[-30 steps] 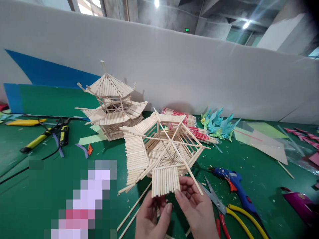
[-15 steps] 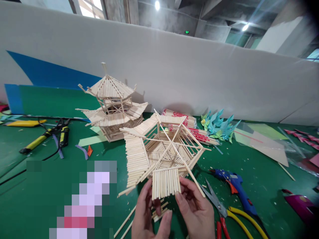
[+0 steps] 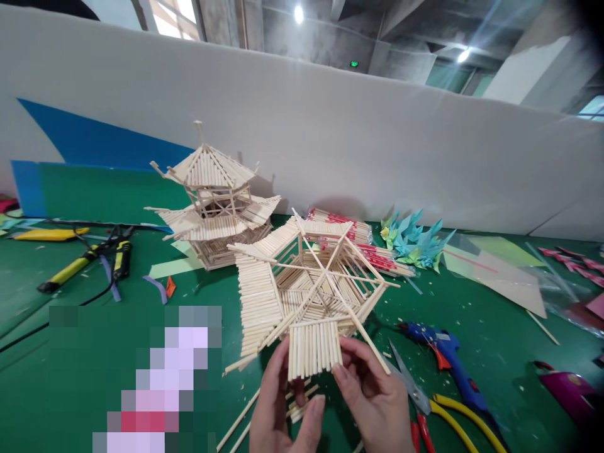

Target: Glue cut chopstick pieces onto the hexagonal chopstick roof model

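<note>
A hexagonal pagoda model tier [image 3: 325,272] made of thin wooden sticks sits in front of me, its top frame partly covered with rows of sticks. At its near side, a small roof panel of short sticks [image 3: 314,349] slopes down between my hands. My left hand [image 3: 285,402] curls its fingers around the panel's left edge and underside, the thumb standing apart below it. My right hand [image 3: 375,396] pinches the right edge, thumb at the lower corner and fingers behind. Loose sticks [image 3: 302,402] lie beneath; the fingertips under the panel are partly hidden.
Behind stands a tiered stick pagoda [image 3: 212,201]. To the right lie scissors [image 3: 415,390], a blue glue gun [image 3: 441,346] and yellow-handled pliers [image 3: 467,421]. Packaged sticks [image 3: 372,251] and folded paper plants [image 3: 418,239] are at the back; wire cutters [image 3: 89,258] lie left.
Hardly anything differs. Both hands keep their places at the roof panel, with the right hand shifted very slightly right, and the view has tilted a little.
</note>
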A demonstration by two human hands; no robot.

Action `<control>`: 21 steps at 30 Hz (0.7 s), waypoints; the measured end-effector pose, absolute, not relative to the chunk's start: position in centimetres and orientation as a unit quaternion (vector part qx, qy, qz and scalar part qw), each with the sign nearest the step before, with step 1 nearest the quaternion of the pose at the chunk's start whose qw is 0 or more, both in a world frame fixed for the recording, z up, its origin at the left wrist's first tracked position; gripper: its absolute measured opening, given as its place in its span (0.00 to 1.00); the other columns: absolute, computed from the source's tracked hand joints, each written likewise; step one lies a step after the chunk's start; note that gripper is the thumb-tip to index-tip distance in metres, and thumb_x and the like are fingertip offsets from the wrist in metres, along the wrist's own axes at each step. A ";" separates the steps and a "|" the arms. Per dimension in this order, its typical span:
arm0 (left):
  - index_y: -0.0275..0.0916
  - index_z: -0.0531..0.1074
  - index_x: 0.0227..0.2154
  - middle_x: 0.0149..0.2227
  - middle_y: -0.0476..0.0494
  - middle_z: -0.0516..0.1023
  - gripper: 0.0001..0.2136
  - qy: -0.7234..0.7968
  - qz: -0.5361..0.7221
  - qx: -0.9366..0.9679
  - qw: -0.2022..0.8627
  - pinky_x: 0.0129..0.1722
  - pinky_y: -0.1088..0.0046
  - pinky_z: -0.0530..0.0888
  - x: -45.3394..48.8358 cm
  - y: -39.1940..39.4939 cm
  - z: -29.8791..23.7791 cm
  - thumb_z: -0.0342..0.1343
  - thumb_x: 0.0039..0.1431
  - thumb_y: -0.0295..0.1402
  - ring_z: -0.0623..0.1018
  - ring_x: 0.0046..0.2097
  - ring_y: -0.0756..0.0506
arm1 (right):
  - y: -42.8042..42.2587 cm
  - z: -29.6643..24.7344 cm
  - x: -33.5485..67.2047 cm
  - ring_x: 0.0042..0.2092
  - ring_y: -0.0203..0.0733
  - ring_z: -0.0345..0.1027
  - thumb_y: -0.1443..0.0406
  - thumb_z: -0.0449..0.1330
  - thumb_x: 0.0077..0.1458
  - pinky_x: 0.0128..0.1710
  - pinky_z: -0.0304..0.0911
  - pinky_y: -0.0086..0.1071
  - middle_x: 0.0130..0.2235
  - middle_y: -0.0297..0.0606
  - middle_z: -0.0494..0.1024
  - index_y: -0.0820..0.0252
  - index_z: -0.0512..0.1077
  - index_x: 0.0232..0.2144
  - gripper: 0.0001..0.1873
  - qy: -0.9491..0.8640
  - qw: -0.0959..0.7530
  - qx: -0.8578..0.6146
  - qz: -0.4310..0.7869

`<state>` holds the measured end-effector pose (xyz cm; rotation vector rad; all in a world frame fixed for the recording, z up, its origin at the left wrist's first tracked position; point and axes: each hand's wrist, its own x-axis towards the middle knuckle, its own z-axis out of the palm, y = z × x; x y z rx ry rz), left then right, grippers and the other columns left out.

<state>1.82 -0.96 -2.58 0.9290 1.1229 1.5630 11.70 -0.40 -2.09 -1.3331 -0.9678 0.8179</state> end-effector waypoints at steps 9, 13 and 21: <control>0.42 0.61 0.49 0.51 0.43 0.67 0.23 0.479 0.642 0.387 0.457 0.37 0.78 0.71 2.0 -1.0 -2.7 0.55 0.48 0.33 0.69 0.48 0.43 | -0.3 -2.2 12.2 0.25 0.36 0.65 0.62 0.61 0.42 0.24 0.62 0.25 0.26 0.36 0.73 0.59 0.73 0.34 0.13 -0.447 0.588 -0.577 0.349; 0.43 0.61 0.49 0.52 0.43 0.67 0.24 0.491 0.634 0.381 0.460 0.37 0.78 0.71 2.0 -1.0 -2.6 0.56 0.47 0.33 0.69 0.49 0.43 | -0.3 -1.8 11.9 0.24 0.35 0.63 0.61 0.61 0.42 0.23 0.61 0.25 0.25 0.35 0.72 0.58 0.73 0.33 0.12 -0.431 0.599 -0.582 0.342; 0.46 0.62 0.49 0.51 0.47 0.67 0.23 0.484 0.635 0.371 0.474 0.39 0.83 0.69 2.0 -1.0 -2.6 0.56 0.48 0.32 0.69 0.49 0.47 | -0.3 -1.7 12.0 0.24 0.34 0.61 0.61 0.60 0.43 0.23 0.59 0.25 0.24 0.34 0.71 0.58 0.73 0.33 0.12 -0.439 0.592 -0.582 0.345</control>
